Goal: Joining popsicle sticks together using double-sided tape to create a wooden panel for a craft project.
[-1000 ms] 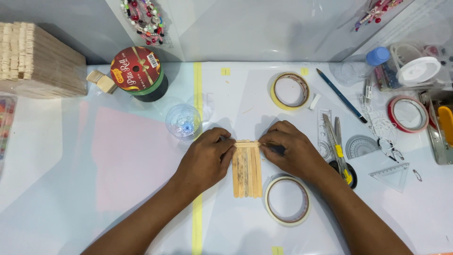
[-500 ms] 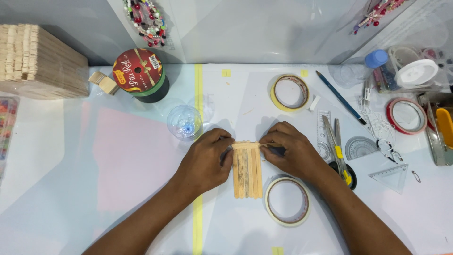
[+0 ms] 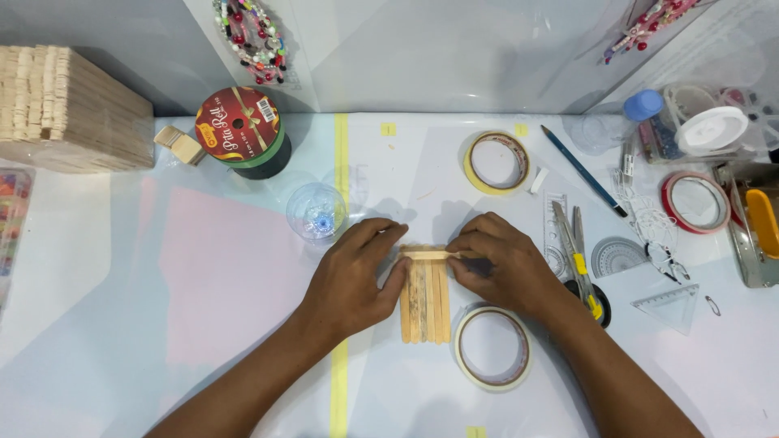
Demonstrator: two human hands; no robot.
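Observation:
A small raft of wooden craft sticks (image 3: 425, 302) lies flat on the white table, with one stick laid crosswise along its top end. My left hand (image 3: 350, 280) presses that cross stick from the left with fingertips and thumb. From the right, my right hand (image 3: 505, 268) pinches the same stick's other end. A roll of pale tape (image 3: 492, 348) lies just below my right hand, touching the raft's lower right corner.
A clear plastic cup (image 3: 316, 213) stands left of my hands. A yellow tape roll (image 3: 496, 162), pencil (image 3: 583, 169), scissors (image 3: 579, 258), rulers, red-rimmed lid (image 3: 695, 201) and containers lie to the right. A ribbon spool (image 3: 242, 130) and stick stack (image 3: 65, 109) sit far left.
Almost nothing differs. Both hands stay on the cross stick, with only slight finger shifts.

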